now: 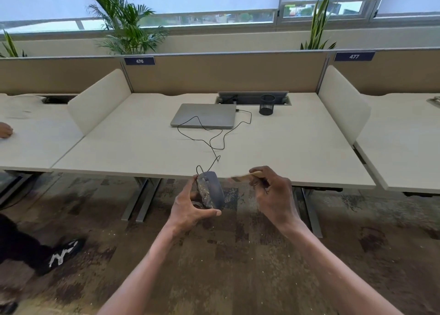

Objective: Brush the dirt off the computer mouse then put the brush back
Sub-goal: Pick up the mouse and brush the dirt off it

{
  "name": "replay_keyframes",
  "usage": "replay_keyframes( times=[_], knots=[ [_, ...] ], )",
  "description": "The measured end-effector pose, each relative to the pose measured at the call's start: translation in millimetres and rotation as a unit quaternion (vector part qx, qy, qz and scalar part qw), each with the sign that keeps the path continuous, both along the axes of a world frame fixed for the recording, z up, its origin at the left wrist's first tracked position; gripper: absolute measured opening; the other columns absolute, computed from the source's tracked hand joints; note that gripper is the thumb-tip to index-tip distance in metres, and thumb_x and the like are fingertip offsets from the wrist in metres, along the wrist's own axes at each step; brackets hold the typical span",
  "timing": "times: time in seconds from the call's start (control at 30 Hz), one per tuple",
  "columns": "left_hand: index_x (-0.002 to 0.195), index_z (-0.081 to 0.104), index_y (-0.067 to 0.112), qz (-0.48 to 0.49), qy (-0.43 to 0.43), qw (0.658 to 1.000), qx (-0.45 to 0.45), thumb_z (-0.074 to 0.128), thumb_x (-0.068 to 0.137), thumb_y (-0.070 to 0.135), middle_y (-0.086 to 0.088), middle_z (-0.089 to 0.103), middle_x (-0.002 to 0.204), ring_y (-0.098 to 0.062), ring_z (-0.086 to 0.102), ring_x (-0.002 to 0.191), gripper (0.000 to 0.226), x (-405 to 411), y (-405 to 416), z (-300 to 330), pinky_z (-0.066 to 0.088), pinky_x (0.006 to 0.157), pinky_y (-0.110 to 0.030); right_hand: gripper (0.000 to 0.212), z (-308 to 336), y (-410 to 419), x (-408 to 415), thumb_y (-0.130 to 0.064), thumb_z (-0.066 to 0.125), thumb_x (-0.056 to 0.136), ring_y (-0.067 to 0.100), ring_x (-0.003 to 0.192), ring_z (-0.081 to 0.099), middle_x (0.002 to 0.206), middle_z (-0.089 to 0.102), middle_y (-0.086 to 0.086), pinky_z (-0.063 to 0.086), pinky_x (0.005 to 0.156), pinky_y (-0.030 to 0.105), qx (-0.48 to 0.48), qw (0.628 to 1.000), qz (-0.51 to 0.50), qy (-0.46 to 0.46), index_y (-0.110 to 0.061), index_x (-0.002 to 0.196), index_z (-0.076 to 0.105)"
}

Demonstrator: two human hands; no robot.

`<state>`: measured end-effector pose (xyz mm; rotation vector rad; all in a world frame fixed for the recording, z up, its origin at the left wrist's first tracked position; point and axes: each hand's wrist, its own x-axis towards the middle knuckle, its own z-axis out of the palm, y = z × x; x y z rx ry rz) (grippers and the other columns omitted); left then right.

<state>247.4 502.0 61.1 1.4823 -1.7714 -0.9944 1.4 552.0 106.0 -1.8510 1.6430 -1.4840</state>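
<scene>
A dark grey wired computer mouse (212,189) with brownish dirt on its left side is held tilted on edge in my left hand (188,207), in front of the desk's near edge and above the floor. Its black cable (215,136) loops across the desk to a shut grey laptop (204,115). My right hand (273,191) grips a small brush with a pale wooden handle (247,174). The brush is motion-blurred, and its tip points left, a short way right of the mouse.
A black mesh pen cup (267,104) stands at the back of the white desk (297,153), next to a cable hatch. White side dividers flank the desk. Another person's hand (4,130) and shoe (63,253) are at the left. Patterned carpet lies below.
</scene>
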Motion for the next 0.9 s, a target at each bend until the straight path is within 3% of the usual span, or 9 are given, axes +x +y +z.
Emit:
replay_keyframes(
  times=[0.1,0.27,0.37,0.5,0.6,0.67,0.8,0.9],
  knots=[
    [0.149,0.032,0.042,-0.019,0.006,1.0,-0.014,0.096,0.04,0.065,0.007,0.075,0.104,-0.004,0.073,0.092,0.128,-4.5,1.5,-1.1,0.061,0.084,-0.025,0.016,6.2,-12.1,3.5,-0.009,0.072,0.091,-0.007,0.073,0.065,0.083,0.072,-0.008,0.045,0.057,0.005,-0.005,1.0,-0.015,-0.008,-0.016,0.105,0.071],
    [0.139,0.035,0.055,-0.062,0.015,0.998,-0.027,0.098,0.044,0.056,0.01,0.076,0.098,0.006,0.07,0.09,0.114,-13.7,7.9,1.9,0.051,0.072,-0.004,0.011,6.9,-34.5,9.9,-0.012,0.072,0.09,-0.016,0.075,0.06,0.087,0.076,-0.011,0.045,0.067,0.003,0.042,0.999,-0.026,0.012,-0.015,0.099,0.076],
    [0.147,0.029,0.048,-0.084,0.009,0.996,-0.026,0.099,0.047,0.051,0.012,0.075,0.097,0.004,0.071,0.089,0.122,-18.5,11.6,3.7,0.05,0.073,-0.004,0.01,10.0,-47.2,14.3,-0.012,0.068,0.09,-0.005,0.073,0.063,0.077,0.069,-0.019,0.053,0.07,0.017,0.103,0.994,-0.035,0.015,-0.017,0.093,0.076],
    [0.149,0.02,0.053,-0.098,0.026,0.995,-0.022,0.099,0.048,0.047,0.017,0.077,0.089,0.002,0.073,0.083,0.128,-22.4,16.0,2.6,0.051,0.072,-0.006,0.012,10.3,-62.3,17.7,-0.016,0.064,0.09,0.016,0.078,0.071,0.088,0.077,0.0,0.06,0.078,0.036,0.182,0.982,-0.032,0.022,-0.018,0.096,0.074],
    [0.148,0.02,0.056,-0.104,0.025,0.994,-0.023,0.099,0.05,0.045,0.015,0.078,0.093,0.003,0.073,0.087,0.127,-24.3,17.2,3.7,0.051,0.077,-0.007,0.012,6.4,-70.3,22.5,-0.014,0.06,0.09,0.017,0.075,0.074,0.083,0.077,0.002,0.062,0.078,0.041,0.217,0.976,-0.022,0.026,-0.017,0.097,0.07],
    [0.15,0.024,0.051,-0.112,0.023,0.993,-0.025,0.1,0.05,0.043,0.014,0.079,0.091,0.0,0.074,0.083,0.125,-25.4,17.2,2.3,0.052,0.077,-0.009,0.012,3.8,-74.7,25.3,-0.014,0.059,0.09,0.025,0.084,0.072,0.092,0.075,0.008,0.062,0.077,0.046,0.237,0.971,-0.02,0.02,-0.013,0.099,0.067],
    [0.155,0.021,0.046,-0.118,0.023,0.993,-0.017,0.099,0.051,0.044,0.007,0.079,0.089,-0.011,0.075,0.08,0.131,-26.2,17.9,0.5,0.06,0.082,-0.027,0.016,0.6,-81.5,30.4,-0.015,0.058,0.091,0.032,0.096,0.068,0.106,0.071,0.013,0.06,0.08,0.052,0.278,0.96,-0.013,-0.006,-0.008,0.104,0.063],
    [0.154,0.022,0.048,-0.126,0.029,0.991,-0.013,0.1,0.051,0.043,0.013,0.079,0.09,-0.005,0.075,0.078,0.13,-26.7,16.2,-1.2,0.058,0.077,-0.018,0.015,-0.4,-85.3,33.1,-0.015,0.06,0.091,0.03,0.101,0.066,0.11,0.071,0.011,0.058,0.086,0.051,0.3,0.954,-0.004,-0.024,-0.008,0.104,0.063]
  ],
)
